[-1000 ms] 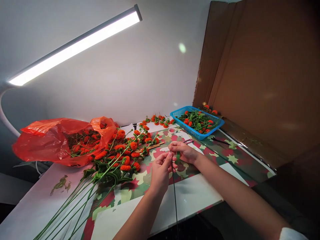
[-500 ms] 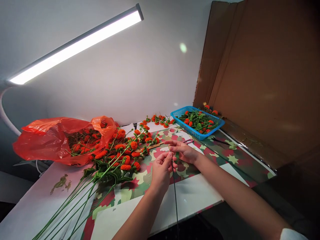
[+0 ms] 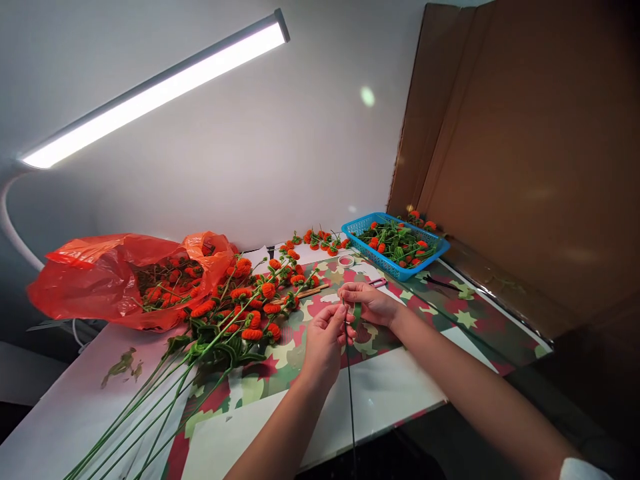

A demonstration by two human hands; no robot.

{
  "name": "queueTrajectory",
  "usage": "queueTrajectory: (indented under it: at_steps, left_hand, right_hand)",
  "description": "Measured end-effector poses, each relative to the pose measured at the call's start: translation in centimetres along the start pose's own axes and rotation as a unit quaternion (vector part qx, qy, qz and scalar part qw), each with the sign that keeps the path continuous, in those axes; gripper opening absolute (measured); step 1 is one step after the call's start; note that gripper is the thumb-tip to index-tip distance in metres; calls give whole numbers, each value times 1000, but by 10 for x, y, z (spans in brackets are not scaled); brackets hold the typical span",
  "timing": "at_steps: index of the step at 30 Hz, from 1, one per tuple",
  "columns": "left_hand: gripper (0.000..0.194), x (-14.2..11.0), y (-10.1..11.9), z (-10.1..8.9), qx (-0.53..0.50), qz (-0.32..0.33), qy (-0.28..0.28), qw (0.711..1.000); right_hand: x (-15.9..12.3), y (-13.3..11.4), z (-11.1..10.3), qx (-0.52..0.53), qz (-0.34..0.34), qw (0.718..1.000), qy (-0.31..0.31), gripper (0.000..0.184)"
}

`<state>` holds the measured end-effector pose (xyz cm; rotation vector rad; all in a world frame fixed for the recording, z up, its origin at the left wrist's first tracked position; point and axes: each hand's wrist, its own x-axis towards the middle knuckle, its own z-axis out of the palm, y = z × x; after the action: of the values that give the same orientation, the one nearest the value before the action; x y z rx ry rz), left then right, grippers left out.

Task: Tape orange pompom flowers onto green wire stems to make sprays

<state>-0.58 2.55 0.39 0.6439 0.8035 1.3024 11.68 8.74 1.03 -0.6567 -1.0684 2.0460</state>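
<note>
The left fingers point(image 3: 336, 317) pinch the dark stem point(image 3: 351, 393) near its top, and it hangs below them past the edge of the worktop point(image 3: 270, 427). The right fingers point(image 3: 351, 292) pinch together at its tip, just above, with green tape point(image 3: 357, 313) beneath them. Orange flowers point(image 3: 253, 320) lie left of the fingers, the red bag point(image 3: 100, 280) farther left; the blue basket point(image 3: 400, 271) sits beyond, to their right.

Left hand point(image 3: 327, 333) pinching dark stem point(image 3: 351, 393), right hand point(image 3: 367, 303) beside it, orange flowers point(image 3: 253, 320), blue basket point(image 3: 396, 247), lit lamp point(image 3: 155, 90)
</note>
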Motion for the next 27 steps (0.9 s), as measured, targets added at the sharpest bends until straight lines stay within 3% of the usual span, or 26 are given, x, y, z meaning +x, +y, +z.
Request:
queueTrajectory:
  at_steps: [6, 10, 13, 18, 27]
  left_hand:
    - [32, -4, 2, 0, 66, 12, 3, 998]
    - [34, -4, 7, 1, 174, 123, 53, 976]
    - [31, -3, 12, 1, 225, 180, 55, 956]
    - [26, -3, 15, 3, 245, 197, 57, 948]
    - [28, -1, 12, 7, 205, 181, 128, 953]
  right_hand:
    - [1, 1, -2, -21, -7, 1000, -18, 32]
    - [2, 0, -3, -60, -32, 998, 1, 32]
    - [1, -3, -1, -77, -35, 996, 9, 32]
    - [-1, -6, 5, -85, -34, 995, 34, 32]
    - [1, -3, 6, -114, -51, 990, 72, 23]
